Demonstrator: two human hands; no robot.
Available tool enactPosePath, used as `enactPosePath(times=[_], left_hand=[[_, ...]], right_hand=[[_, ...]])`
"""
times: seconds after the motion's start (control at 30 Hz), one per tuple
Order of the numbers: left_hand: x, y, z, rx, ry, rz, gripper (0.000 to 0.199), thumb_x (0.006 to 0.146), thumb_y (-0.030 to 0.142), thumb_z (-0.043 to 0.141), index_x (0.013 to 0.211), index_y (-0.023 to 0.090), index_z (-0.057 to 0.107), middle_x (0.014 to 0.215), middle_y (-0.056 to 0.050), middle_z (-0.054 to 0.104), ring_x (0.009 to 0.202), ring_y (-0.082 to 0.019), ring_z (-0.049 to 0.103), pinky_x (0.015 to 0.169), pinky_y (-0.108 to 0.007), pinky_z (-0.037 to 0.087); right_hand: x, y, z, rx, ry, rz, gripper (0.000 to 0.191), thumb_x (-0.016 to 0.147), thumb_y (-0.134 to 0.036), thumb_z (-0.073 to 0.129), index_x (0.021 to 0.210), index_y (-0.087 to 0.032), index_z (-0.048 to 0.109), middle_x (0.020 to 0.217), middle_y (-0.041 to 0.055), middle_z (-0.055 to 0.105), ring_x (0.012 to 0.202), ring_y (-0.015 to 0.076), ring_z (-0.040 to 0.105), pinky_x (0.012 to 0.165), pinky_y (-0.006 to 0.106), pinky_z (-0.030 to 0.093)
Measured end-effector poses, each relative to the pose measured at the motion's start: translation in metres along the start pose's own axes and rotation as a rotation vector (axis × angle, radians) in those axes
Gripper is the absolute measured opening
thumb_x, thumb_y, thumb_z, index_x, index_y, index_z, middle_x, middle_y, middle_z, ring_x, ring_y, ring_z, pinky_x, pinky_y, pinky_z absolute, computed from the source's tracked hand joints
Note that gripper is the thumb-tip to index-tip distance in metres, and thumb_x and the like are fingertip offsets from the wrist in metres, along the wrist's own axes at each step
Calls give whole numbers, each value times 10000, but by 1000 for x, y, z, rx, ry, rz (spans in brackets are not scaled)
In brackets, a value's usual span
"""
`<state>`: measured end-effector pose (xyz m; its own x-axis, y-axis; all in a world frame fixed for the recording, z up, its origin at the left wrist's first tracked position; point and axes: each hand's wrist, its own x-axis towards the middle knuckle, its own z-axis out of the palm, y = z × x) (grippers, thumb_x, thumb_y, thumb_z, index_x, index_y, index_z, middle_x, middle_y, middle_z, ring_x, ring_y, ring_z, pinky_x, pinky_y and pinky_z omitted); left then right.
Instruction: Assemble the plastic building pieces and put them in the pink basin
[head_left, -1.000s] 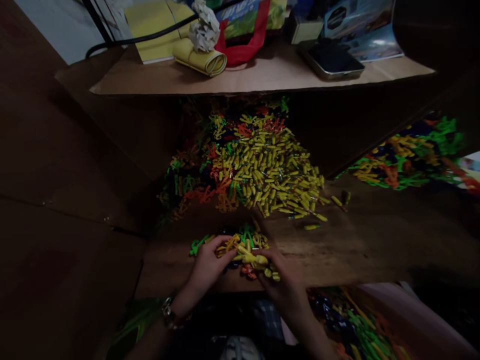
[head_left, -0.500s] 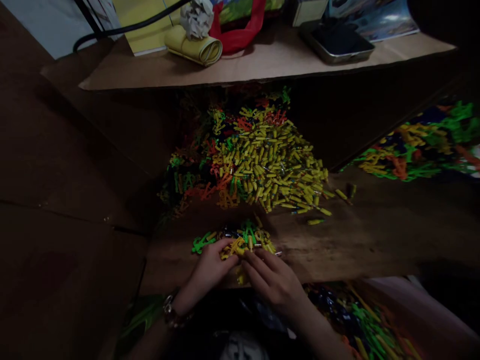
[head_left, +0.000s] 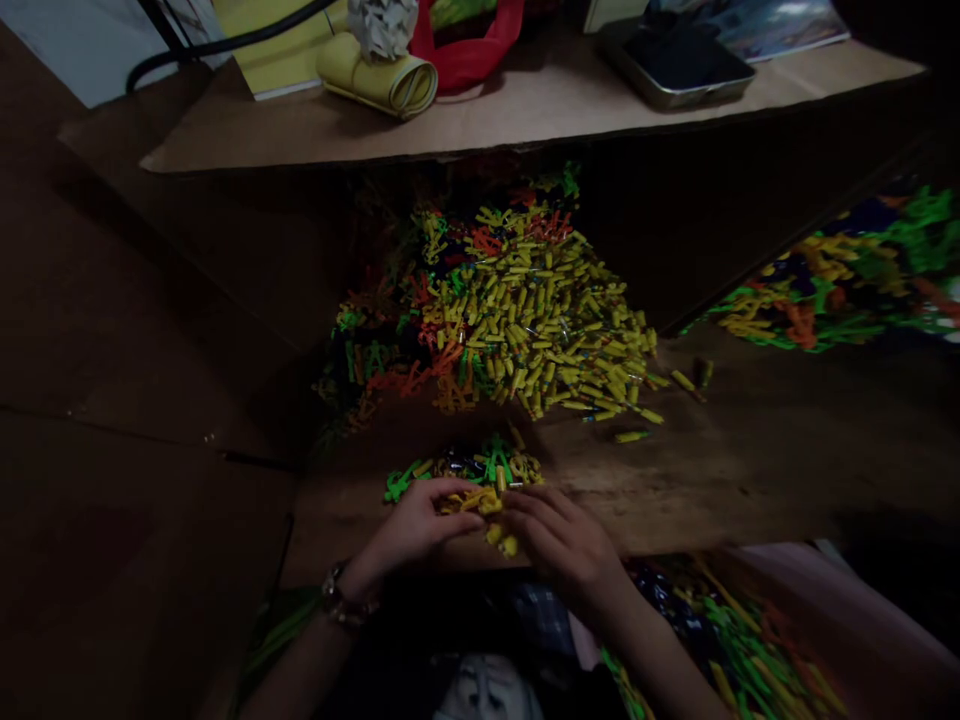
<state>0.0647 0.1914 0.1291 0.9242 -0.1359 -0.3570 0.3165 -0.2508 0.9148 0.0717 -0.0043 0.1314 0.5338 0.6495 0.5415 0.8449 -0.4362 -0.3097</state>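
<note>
My left hand [head_left: 420, 525] is closed around a yellow-orange plastic piece [head_left: 480, 500] with thin limbs, its thumb below and fingers above. Facing it, my right hand [head_left: 566, 535] has its fingers bent and together, the tips close against the yellow piece; what they pinch is hidden. A short yellow tube [head_left: 501, 480] stands by the right fingertips. Yellow bits [head_left: 502, 542] show below, between the hands. Just beyond the hands lies a small heap of green, dark blue and yellow plastic figures [head_left: 495, 460].
A large pile of short yellow tubes [head_left: 555, 320] covers the wooden table [head_left: 720, 480], with mixed coloured figures [head_left: 405, 375] at its left. More figures lie at the right [head_left: 810, 290] and below right. A cardboard shelf [head_left: 487, 135] overhangs, holding a phone-like device [head_left: 686, 70] and rolled yellow material [head_left: 379, 78].
My right hand has shifted slightly right, opening a small gap between the hands. More yellow bits show beneath them. The camera view has moved slightly.
</note>
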Motion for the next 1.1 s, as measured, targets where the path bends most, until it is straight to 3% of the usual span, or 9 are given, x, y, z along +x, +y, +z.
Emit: enactPosePath(times=[0.1, 0.2, 0.3, 0.4, 0.5, 0.6, 0.8, 0.97, 1.1], left_hand=[[5, -6, -6, 11, -134, 12, 273, 674, 277, 697, 928, 180, 711, 915, -39, 712, 853, -213, 636, 759, -262, 475], [17, -10, -10, 128, -121, 86, 280, 697, 313, 688, 954, 204, 703, 915, -35, 711, 843, -208, 636, 749, -256, 465], [42, -12, -16, 291, 148, 146, 305, 676, 381, 711, 927, 209, 702, 958, -78, 698, 939, -253, 609, 829, -292, 435], [81, -13, -21, 285, 502, -8, 225, 671, 337, 719, 825, 176, 688, 875, -136, 687, 1015, -312, 582, 880, -336, 402], [118, -13, -22, 191, 584, -66, 194, 649, 241, 733, 805, 153, 661, 852, -170, 676, 1047, -347, 571, 856, -352, 413], [136, -14, -23, 73, 597, -32, 248, 606, 148, 742, 836, 157, 650, 953, -175, 670, 1083, -338, 554, 870, -345, 416], [114, -24, -36, -286, 572, 16, 359, 598, 25, 637, 924, 175, 620, 1063, -68, 657, 1068, -210, 570, 924, -309, 431], [79, -22, -37, -611, 442, -95, 65, 663, 171, 612, 707, 148, 571, 767, -53, 672, 839, -210, 641, 801, -410, 525], [59, -4, -23, -871, 342, -137, 203, 676, 287, 666, 806, 153, 587, 803, -40, 666, 790, -191, 645, 773, -417, 535]], right_hand=[[-9, 15, 8, 212, 3, 127, 172, 862, -118, 469, 980, -173, 582, 950, 84, 676, 943, 181, 603, 808, 325, 516], [-17, 44, 17, 320, -53, 299, 158, 784, -156, 542, 935, -179, 578, 1021, 95, 659, 968, 188, 603, 805, 320, 506], [-14, 78, 28, 194, -134, 708, 189, 697, -150, 556, 882, -170, 587, 1044, 111, 657, 957, 219, 615, 806, 335, 488], [4, 101, 46, 86, -187, 935, 232, 701, -164, 554, 927, -148, 605, 915, 130, 686, 874, 253, 640, 747, 339, 478], [27, 103, 65, 82, -220, 985, 212, 706, -121, 548, 900, -130, 633, 817, 161, 693, 792, 277, 656, 703, 351, 465], [41, 94, 73, 115, -205, 1028, 186, 683, -37, 513, 786, -122, 642, 715, 167, 679, 738, 278, 660, 699, 366, 453], [36, 85, 54, 373, 23, 1093, 269, 639, -151, 558, 903, -160, 605, 815, 88, 678, 843, 248, 633, 755, 341, 462], [33, 72, 40, 773, 191, 1134, 389, 676, -349, 515, 1004, -143, 551, 785, 47, 656, 631, 194, 626, 553, 309, 512], [38, 53, 35, 1025, 289, 1164, 429, 634, -429, 631, 953, -153, 557, 793, 36, 637, 613, 173, 610, 546, 321, 530]])
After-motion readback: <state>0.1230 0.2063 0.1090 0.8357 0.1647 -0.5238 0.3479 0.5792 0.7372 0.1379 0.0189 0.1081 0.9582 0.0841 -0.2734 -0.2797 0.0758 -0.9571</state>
